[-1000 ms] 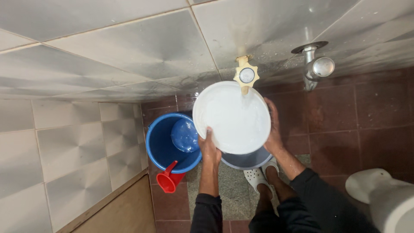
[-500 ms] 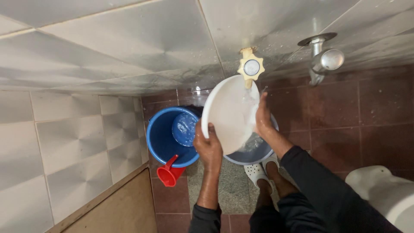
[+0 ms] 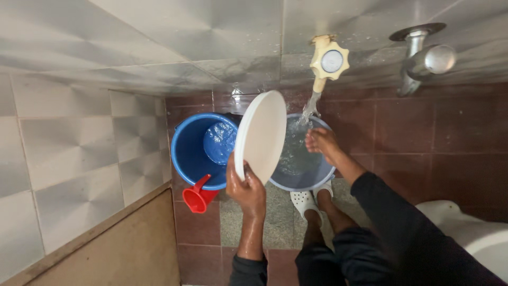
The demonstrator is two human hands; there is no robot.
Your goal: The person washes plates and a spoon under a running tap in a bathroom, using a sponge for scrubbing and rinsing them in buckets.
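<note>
Right hand (image 3: 320, 142) left the plate (image 3: 262, 135) — left hand (image 3: 244, 186) grips it alone.

The white plate (image 3: 263, 135) looks smooth, glossy and wet, and the blue bucket (image 3: 189, 151) and red mug (image 3: 197, 197) are shiny plastic. The wall tiles (image 3: 174, 37) are glossy with a brushed sheen, the floor tiles (image 3: 423, 132) matt reddish-brown, and the tap (image 3: 426, 58) is polished metal.

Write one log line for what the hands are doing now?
left hand: holds white plate tilted | right hand: under tap water, over grey basin

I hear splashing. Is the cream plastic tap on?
On. Water streams from the cream plastic tap into the grey basin below, by the right hand.
</note>
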